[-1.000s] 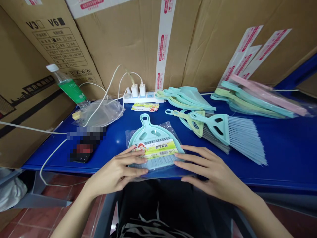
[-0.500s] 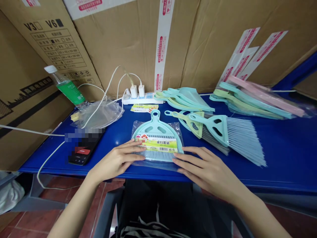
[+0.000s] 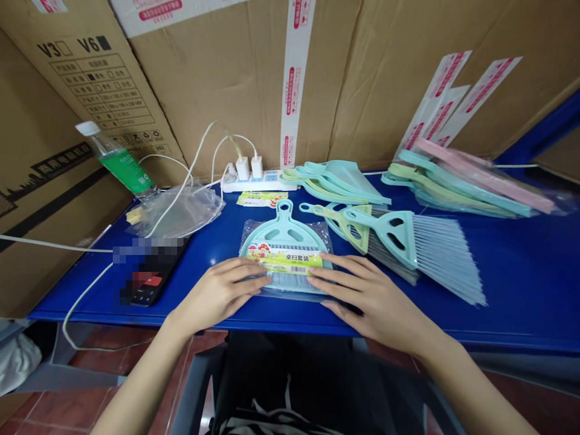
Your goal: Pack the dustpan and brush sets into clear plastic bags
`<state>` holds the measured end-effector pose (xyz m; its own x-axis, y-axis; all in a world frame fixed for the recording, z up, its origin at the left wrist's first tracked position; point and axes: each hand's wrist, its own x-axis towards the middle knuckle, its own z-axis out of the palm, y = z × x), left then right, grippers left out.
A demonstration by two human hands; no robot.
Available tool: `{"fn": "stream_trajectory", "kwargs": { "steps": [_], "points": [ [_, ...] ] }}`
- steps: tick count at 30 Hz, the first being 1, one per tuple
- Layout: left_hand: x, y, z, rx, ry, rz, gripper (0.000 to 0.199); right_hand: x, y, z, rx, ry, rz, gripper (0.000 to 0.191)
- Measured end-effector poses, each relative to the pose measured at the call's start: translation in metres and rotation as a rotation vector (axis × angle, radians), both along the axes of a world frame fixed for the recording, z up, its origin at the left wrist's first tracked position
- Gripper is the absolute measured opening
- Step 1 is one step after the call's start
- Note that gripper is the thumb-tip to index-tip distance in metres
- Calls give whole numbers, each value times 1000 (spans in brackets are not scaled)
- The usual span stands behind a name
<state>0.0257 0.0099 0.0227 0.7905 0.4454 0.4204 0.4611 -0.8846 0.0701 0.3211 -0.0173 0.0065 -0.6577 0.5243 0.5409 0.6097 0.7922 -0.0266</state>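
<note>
Over the last second, the bagged dustpan-and-brush set point(image 3: 286, 244) has moved back from the front edge and turned straighter; its handle now points away from the person, and the whole packet rests on the blue surface point(image 3: 521, 290) between the two hands. In the last half second the right hand point(image 3: 367, 296) has slid inward, so that its fingertips reach over the right end of the printed label point(image 3: 296, 260). The left hand point(image 3: 222, 290) lies on the packet's left side. The grip of both is released: fingers spread over the plastic, clasping nothing.

The surface runs up to tall cardboard point(image 3: 348, 78) sealed with white and red tape, above a red tiled floor point(image 3: 63, 399).

Behind the set lie spare label cards point(image 3: 260, 199) and a power strip point(image 3: 274, 177) with chargers plugged in. Just to the right are brushes point(image 3: 401, 238), overlapping each other, with stacked dustpans point(image 3: 347, 181) behind them and a pile of bagged sets point(image 3: 471, 184) farther right. To the left are a phone point(image 3: 154, 284), partly pixelated, clear bags point(image 3: 176, 211) crossed by a white cable point(image 3: 170, 211), and a tilted bottle point(image 3: 124, 169).
</note>
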Motion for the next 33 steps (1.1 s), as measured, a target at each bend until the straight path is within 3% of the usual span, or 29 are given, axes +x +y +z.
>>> {"fn": "stream_trajectory", "kwargs": {
  "steps": [14, 27, 33],
  "points": [
    [3, -3, -3, 57, -6, 15, 23, 0, -1, -4, -2, 38, 13, 28],
    [-1, -7, -4, 60, -47, 43, 19, 3, -8, -2, 57, 175, -17, 11],
    [0, -8, -4, 39, -59, 13, 19, 8, -7, -2, 26, 118, -17, 22]
  ]
}}
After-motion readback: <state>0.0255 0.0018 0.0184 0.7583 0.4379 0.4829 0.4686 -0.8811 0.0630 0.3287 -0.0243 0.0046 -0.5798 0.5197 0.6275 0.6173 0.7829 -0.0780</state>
